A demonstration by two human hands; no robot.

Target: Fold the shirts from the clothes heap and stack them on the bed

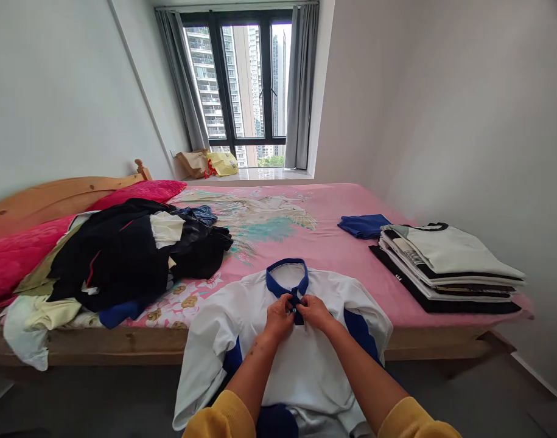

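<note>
A white polo shirt (287, 371) with a blue collar and blue side panels lies front up over the bed's near edge, its lower part hanging toward me. Just below the collar, my left hand (279, 317) pinches the left side of the dark blue button placket (298, 315). My right hand (315, 312) pinches the same placket from the right, its fingertips close to the left ones. A small button shows faintly between the fingers. The shirt's sleeves spread out to both sides, and yellow cuffs are pushed up on my forearms.
On the left, a loose heap of dark clothes (118, 255) lies against pink pillows (136, 193). A stack of folded shirts (456, 255) stands on the right, beside a folded blue garment (361, 225). Bags (222, 163) sit on the windowsill beyond the pink bed sheet (333, 198).
</note>
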